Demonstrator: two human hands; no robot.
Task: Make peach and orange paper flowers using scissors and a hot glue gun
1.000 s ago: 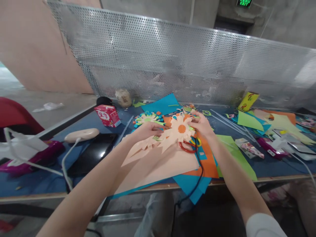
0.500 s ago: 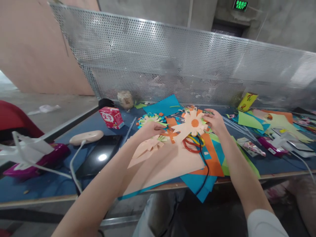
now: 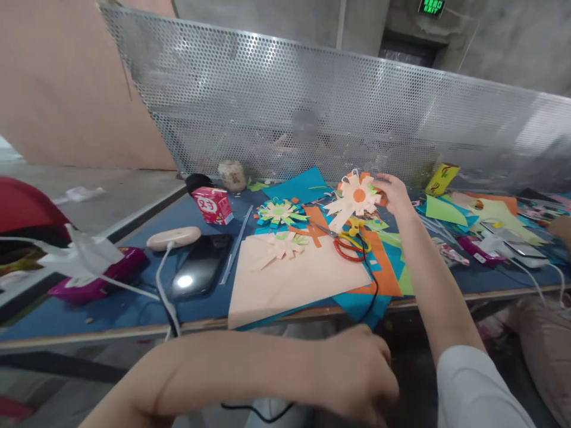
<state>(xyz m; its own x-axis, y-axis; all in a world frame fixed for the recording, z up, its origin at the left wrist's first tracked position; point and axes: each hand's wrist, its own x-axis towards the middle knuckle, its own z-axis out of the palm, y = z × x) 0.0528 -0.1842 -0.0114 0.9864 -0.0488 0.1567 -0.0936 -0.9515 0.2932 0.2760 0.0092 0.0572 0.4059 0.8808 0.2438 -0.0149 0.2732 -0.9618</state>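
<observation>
My right hand (image 3: 393, 193) holds a peach and orange paper flower (image 3: 345, 205) by its right edge, raised over the table; a round orange centre shows on it. Down in front of the table edge is my left hand (image 3: 361, 374), its fingers curled, and whatever they may hold is hidden. Under the flower lie scissors (image 3: 350, 249) with red and yellow handles. A green and blue paper flower (image 3: 280, 211) rests to the left. Closer to me, a peach paper flower with green bits (image 3: 285, 246) lies on a peach paper sheet (image 3: 267, 291).
A black phone (image 3: 203, 267), a white device with a cable (image 3: 173, 238) and a pink box (image 3: 213, 206) stand left. Blue paper (image 3: 301, 184) and a jar (image 3: 232, 176) are at the back, before a perforated metal screen (image 3: 267, 101). A yellow box (image 3: 442, 179) stands right.
My left hand has left the papers and come down and right, below the table edge. My right hand has lifted the paper flower slightly up and to the right. The view has shifted a little.
</observation>
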